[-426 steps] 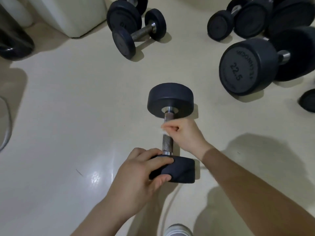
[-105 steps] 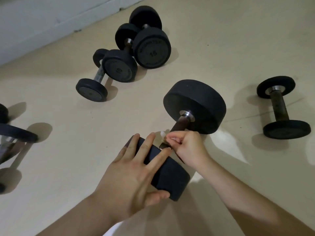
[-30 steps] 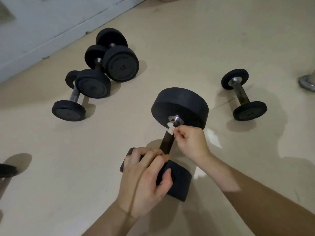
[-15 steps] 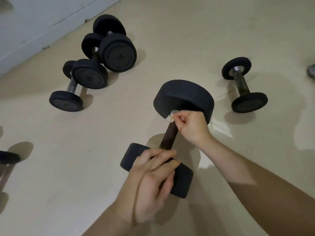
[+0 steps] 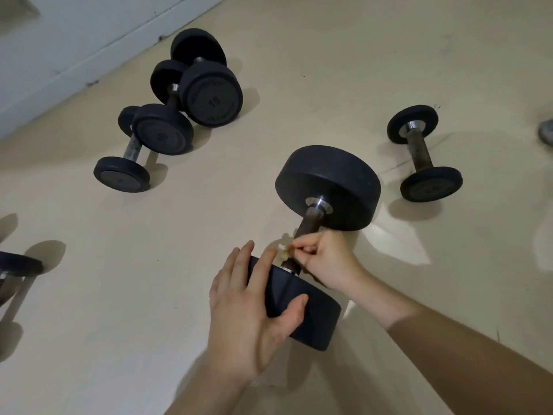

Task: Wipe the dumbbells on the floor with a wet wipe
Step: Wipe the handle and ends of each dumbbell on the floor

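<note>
The dumbbell [image 5: 329, 181] you are wiping lies on the cream floor [image 5: 89, 295] in the middle of the view. Its dark handle [image 5: 309, 224] points away from you and a little to the right. Your right hand [image 5: 327, 262] pinches a small crumpled wet wipe [image 5: 283, 250] between thumb and fingertips. It holds the wipe against the lower part of the handle, just beside the near head [image 5: 308, 313]. Your left hand [image 5: 251, 307] lies on this near head, with the fingers straight and a little spread over its top and the thumb pressed on its rim. At the far head [image 5: 353, 205] a bright metal collar [image 5: 318, 202] shows where the handle enters.

To the right, well apart, a slim dumbbell [image 5: 422, 154] lies on the floor with a rusty-looking bar. At the upper left three more dumbbells stand close together: a large one [image 5: 212, 97], a middle one [image 5: 163, 128] touching it, and a small one [image 5: 122, 173] with a metal bar. Behind them runs a pale wall [image 5: 59, 40]. At the left edge one black weight plate [image 5: 18, 265] is partly in view, and at the right edge a grey metal object [image 5: 546, 134] that is too cut off to name.
</note>
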Motion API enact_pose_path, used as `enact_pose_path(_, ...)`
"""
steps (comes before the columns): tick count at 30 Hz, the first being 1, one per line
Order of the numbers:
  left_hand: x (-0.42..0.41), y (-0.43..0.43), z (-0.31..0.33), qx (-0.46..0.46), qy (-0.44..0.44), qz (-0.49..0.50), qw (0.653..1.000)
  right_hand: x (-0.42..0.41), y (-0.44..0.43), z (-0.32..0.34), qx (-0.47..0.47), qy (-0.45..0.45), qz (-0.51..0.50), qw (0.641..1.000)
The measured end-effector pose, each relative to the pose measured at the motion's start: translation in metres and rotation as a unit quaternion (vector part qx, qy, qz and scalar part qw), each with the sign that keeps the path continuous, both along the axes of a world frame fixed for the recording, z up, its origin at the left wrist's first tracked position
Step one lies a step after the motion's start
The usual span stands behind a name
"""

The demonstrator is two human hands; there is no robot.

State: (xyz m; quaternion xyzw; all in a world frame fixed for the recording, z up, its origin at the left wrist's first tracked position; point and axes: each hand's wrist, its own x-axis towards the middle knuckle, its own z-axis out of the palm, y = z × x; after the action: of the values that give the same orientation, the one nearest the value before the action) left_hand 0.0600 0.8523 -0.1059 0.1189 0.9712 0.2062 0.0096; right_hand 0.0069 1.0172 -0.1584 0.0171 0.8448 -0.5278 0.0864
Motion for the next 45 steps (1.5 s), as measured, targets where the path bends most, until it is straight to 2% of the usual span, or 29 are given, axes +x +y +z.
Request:
enact_pose_path(4,0.012,0.015,-0.004,-0.051,0.012,-0.008,0.999,-0.032,0.022,-0.004,0.021,0.014,-0.159,0.987)
enact_pose_path(6,0.018,0.020,-0.001,-0.084,0.008,-0.025,0.996,-0.015,0.019,-0.001,0.031,0.030,-0.101,0.994)
enact_pose_path(8,0.024,0.024,0.001,-0.105,0.000,-0.042,0.994,0.017,0.011,0.006,0.003,-0.020,0.027,0.999)
enact_pose_path(9,0.027,0.027,0.001,-0.107,0.001,-0.048,0.993,0.023,0.013,0.009,-0.002,-0.034,0.057,0.998)
enact_pose_path(10,0.029,0.029,0.001,-0.110,0.009,-0.052,0.993,0.016,0.020,0.008,0.011,-0.028,0.043,0.999)
enact_pose_path(13,0.037,0.035,0.000,-0.129,0.031,-0.069,0.989,-0.016,0.043,0.006,0.022,0.011,-0.138,0.990)
enact_pose_path(14,0.039,0.036,-0.001,-0.130,0.034,-0.076,0.988,-0.014,0.042,0.006,0.020,0.013,-0.155,0.988)
enact_pose_path(15,0.042,0.036,-0.001,-0.126,0.035,-0.085,0.988,-0.006,0.038,0.004,0.016,0.004,-0.136,0.991)
enact_pose_path(18,0.047,0.038,0.001,-0.115,0.041,-0.111,0.986,0.033,0.023,0.007,-0.015,-0.060,0.021,0.998)
enact_pose_path(19,0.048,0.039,0.000,-0.117,0.047,-0.119,0.985,0.031,0.028,0.010,0.011,-0.055,0.038,0.998)
enact_pose_path(21,0.050,0.042,-0.001,-0.130,0.056,-0.133,0.981,0.007,0.047,0.010,0.083,-0.004,-0.033,0.996)
enact_pose_path(23,0.054,0.043,0.001,-0.137,0.053,-0.146,0.978,-0.001,0.055,0.012,0.094,0.033,-0.106,0.989)
enact_pose_path(25,0.055,0.040,0.004,-0.123,0.058,-0.160,0.978,0.015,0.047,0.013,0.092,0.022,-0.074,0.993)
enact_pose_path(27,0.050,0.037,0.006,-0.060,0.075,-0.167,0.981,0.037,0.037,0.010,0.050,-0.011,0.003,0.999)
enact_pose_path(28,0.045,0.034,0.007,-0.003,0.076,-0.158,0.984,0.039,0.041,0.010,0.045,-0.012,0.011,0.999)
enact_pose_path(30,0.038,0.030,0.008,0.082,0.051,-0.130,0.987,0.018,0.058,0.006,0.092,0.022,-0.071,0.993)
enact_pose_path(31,0.035,0.029,0.007,0.086,0.029,-0.113,0.989,0.010,0.065,0.005,0.120,0.049,-0.124,0.984)
enact_pose_path(33,0.033,0.027,0.004,0.077,-0.043,-0.066,0.994,0.014,0.062,0.004,0.116,0.051,-0.154,0.980)
enact_pose_path(35,0.035,0.025,0.000,0.071,-0.092,-0.042,0.992,0.039,0.048,0.006,0.066,0.024,-0.085,0.994)
enact_pose_path(37,0.037,0.027,0.000,0.040,-0.079,-0.060,0.994,0.052,0.047,0.009,0.049,0.005,-0.024,0.998)
enact_pose_path(40,0.038,0.031,0.002,0.013,-0.059,-0.070,0.996,0.019,0.069,0.008,0.090,0.032,-0.152,0.984)
enact_pose_path(42,0.041,0.032,0.004,-0.001,-0.062,-0.076,0.995,0.021,0.068,0.009,0.077,0.025,-0.170,0.982)
enact_pose_path(45,0.047,0.035,0.009,-0.030,-0.047,-0.094,0.994,0.059,0.053,0.018,0.035,-0.016,-0.022,0.999)
